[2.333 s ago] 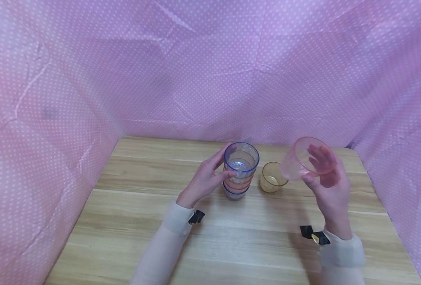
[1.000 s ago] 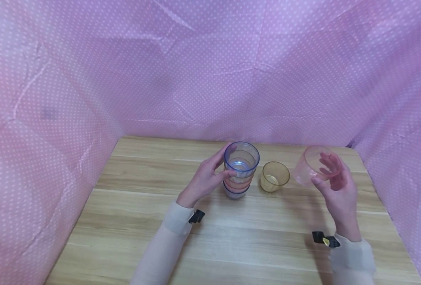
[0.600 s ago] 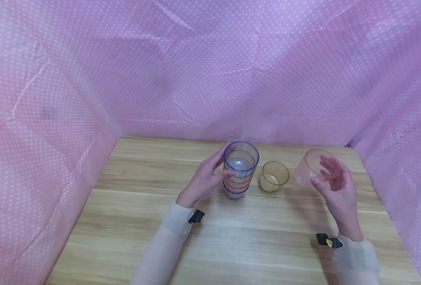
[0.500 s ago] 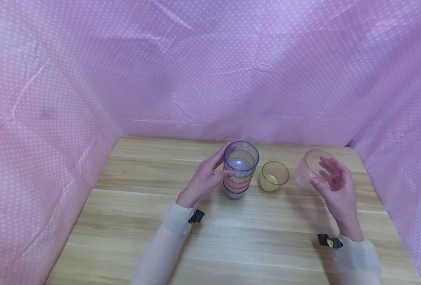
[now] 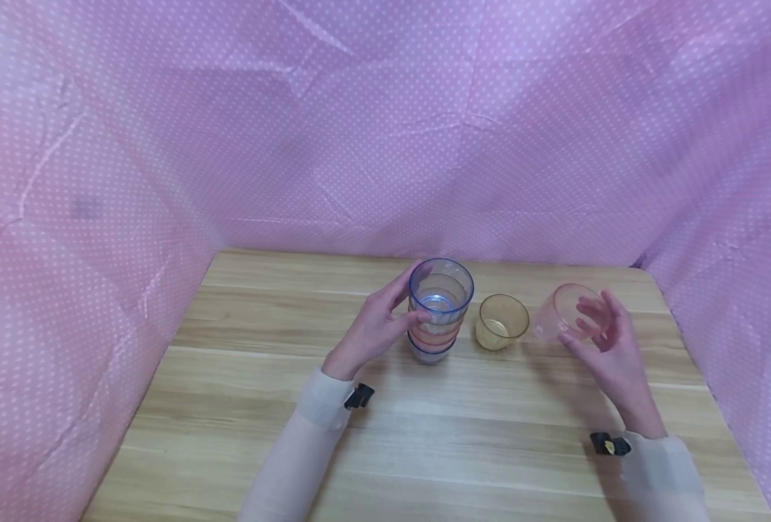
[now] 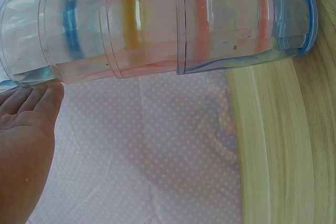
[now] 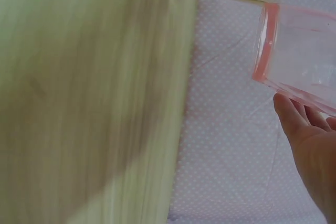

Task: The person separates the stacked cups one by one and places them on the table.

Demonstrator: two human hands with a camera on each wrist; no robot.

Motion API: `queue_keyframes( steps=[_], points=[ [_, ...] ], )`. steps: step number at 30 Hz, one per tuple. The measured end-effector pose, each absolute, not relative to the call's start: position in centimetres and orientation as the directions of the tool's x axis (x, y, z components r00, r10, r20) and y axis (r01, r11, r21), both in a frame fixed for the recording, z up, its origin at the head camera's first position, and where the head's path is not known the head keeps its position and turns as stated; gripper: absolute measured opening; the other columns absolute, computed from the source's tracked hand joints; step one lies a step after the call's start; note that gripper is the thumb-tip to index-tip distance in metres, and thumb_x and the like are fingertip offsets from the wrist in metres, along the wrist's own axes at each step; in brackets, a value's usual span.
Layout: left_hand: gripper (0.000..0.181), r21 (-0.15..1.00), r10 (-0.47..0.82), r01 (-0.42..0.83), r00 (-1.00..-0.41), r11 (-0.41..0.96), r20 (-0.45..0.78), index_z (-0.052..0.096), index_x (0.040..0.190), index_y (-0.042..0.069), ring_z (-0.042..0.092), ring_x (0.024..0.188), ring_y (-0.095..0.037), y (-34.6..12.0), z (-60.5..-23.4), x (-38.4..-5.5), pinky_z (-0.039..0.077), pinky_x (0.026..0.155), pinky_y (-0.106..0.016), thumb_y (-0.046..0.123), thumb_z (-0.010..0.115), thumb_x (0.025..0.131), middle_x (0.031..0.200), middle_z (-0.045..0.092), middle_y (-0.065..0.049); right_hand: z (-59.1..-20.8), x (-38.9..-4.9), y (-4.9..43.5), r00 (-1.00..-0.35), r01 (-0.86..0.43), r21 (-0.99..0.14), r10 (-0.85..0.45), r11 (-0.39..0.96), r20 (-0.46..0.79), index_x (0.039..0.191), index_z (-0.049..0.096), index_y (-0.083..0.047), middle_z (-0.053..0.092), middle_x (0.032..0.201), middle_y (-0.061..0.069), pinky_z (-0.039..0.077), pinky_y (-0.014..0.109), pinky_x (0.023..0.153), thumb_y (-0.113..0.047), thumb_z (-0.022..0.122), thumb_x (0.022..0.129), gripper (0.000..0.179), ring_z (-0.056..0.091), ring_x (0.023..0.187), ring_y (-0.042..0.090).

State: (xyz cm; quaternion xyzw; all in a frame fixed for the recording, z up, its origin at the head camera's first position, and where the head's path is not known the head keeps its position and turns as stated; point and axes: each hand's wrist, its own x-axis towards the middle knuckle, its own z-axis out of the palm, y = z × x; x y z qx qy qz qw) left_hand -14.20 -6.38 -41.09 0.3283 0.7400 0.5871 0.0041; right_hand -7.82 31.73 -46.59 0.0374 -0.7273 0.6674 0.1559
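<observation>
Several clear, tinted cups form a nested upright stack, with a blue-rimmed cup at the top. My left hand holds that top part, thumb at the near side and fingers round the back. In the left wrist view the stack shows blue, yellow and pink bands. My right hand holds a pink clear cup, thumb and fingers about its side. The right wrist view shows this pink cup raised off the table, slightly tilted. Between stack and pink cup stands a yellow cup, upright, touched by neither hand.
The wood-grain table has its far edge just behind the cups. Pink dotted cloth hangs behind and at both sides. Each wrist wears a pale band with a small black device.
My right hand has carried the pink cup right and down, then lower and slightly left toward the table. The left hand, the stack and the yellow cup stay put.
</observation>
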Motion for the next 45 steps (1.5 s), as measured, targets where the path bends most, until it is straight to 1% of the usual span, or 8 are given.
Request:
queue_keyframes(
  steps=[9, 17, 21, 23, 28, 30, 37, 45],
  points=[
    [0.087, 0.872, 0.489, 0.480, -0.787, 0.101, 0.376, 0.035, 0.162, 0.010, 0.041, 0.148, -0.021, -6.4, -41.1, -14.3, 0.035, 0.122, -0.031, 0.051, 0.063, 0.091, 0.161, 0.044, -0.007, -47.4, -8.1, 32.5, -0.974, -0.150, -0.900, 0.096, 0.409, 0.206, 0.162, 0.023, -0.009, 0.051, 0.138, -0.003, 0.049, 0.009, 0.099, 0.010, 0.080, 0.084, 0.099, 0.053, 0.120, -0.001],
    [0.089, 0.869, 0.489, 0.482, -0.788, 0.112, 0.374, 0.035, 0.162, 0.009, 0.041, 0.148, -0.021, -6.4, -41.1, -14.2, 0.035, 0.122, -0.030, 0.056, 0.061, 0.091, 0.161, 0.045, -0.007, -48.0, -8.5, 32.8, -0.987, -0.104, -0.872, 0.062, 0.479, 0.151, 0.157, 0.027, -0.001, 0.051, 0.138, 0.010, 0.050, 0.008, 0.095, 0.000, 0.085, 0.084, 0.093, 0.056, 0.116, -0.001],
    [0.089, 0.871, 0.490, 0.479, -0.788, 0.107, 0.373, 0.034, 0.162, 0.009, 0.041, 0.148, -0.021, -6.4, -41.1, -14.2, 0.035, 0.122, -0.030, 0.055, 0.062, 0.091, 0.161, 0.045, -0.007, -48.3, -8.6, 32.9, -0.988, -0.113, -0.868, 0.036, 0.483, 0.149, 0.152, 0.031, 0.001, 0.052, 0.136, 0.009, 0.050, 0.008, 0.095, -0.001, 0.085, 0.084, 0.087, 0.055, 0.118, -0.002],
    [0.089, 0.872, 0.490, 0.477, -0.789, 0.106, 0.372, 0.035, 0.162, 0.009, 0.042, 0.148, -0.020, -6.4, -41.0, -14.2, 0.035, 0.122, -0.030, 0.055, 0.062, 0.091, 0.161, 0.045, -0.007, -48.4, -8.7, 32.9, -0.991, -0.104, -0.862, 0.026, 0.496, 0.135, 0.150, 0.032, 0.001, 0.053, 0.137, 0.012, 0.051, 0.008, 0.095, -0.004, 0.086, 0.085, 0.085, 0.056, 0.122, 0.004],
    [0.089, 0.873, 0.488, 0.476, -0.790, 0.106, 0.372, 0.035, 0.162, 0.010, 0.042, 0.148, -0.020, -6.4, -41.1, -14.2, 0.035, 0.122, -0.030, 0.056, 0.062, 0.090, 0.161, 0.045, -0.006, -48.6, -8.9, 33.2, -0.996, -0.073, -0.836, 0.007, 0.543, 0.091, 0.148, 0.033, 0.002, 0.052, 0.141, 0.026, 0.051, 0.009, 0.095, -0.013, 0.086, 0.087, 0.083, 0.054, 0.130, 0.040],
    [0.088, 0.872, 0.488, 0.479, -0.788, 0.103, 0.375, 0.035, 0.162, 0.010, 0.041, 0.148, -0.021, -6.4, -41.1, -14.2, 0.035, 0.122, -0.030, 0.054, 0.063, 0.091, 0.161, 0.045, -0.007, -48.8, -9.0, 33.2, -0.996, -0.070, -0.830, 0.000, 0.553, 0.084, 0.147, 0.034, 0.003, 0.053, 0.141, 0.026, 0.050, 0.009, 0.096, -0.015, 0.086, 0.087, 0.082, 0.052, 0.130, 0.048],
    [0.086, 0.867, 0.490, 0.489, -0.781, 0.096, 0.386, 0.035, 0.162, 0.010, 0.042, 0.147, -0.021, -6.4, -41.2, -14.2, 0.035, 0.122, -0.030, 0.051, 0.063, 0.091, 0.161, 0.045, -0.007, -49.0, -9.1, 33.4, -0.997, -0.075, -0.827, -0.014, 0.557, 0.081, 0.149, 0.033, 0.004, 0.051, 0.142, 0.028, 0.046, 0.003, 0.094, -0.014, 0.087, 0.087, 0.084, 0.051, 0.130, 0.052],
    [0.088, 0.864, 0.487, 0.490, -0.786, 0.116, 0.380, 0.036, 0.161, 0.011, 0.043, 0.147, -0.021, -6.3, -41.2, -14.3, 0.036, 0.122, -0.030, 0.056, 0.062, 0.091, 0.160, 0.045, -0.008, -49.3, -9.2, 33.4, -0.996, -0.075, -0.815, -0.013, 0.575, 0.083, 0.148, 0.033, 0.004, 0.050, 0.140, 0.025, 0.049, 0.006, 0.093, -0.011, 0.087, 0.085, 0.085, 0.053, 0.129, 0.048]
  ],
)
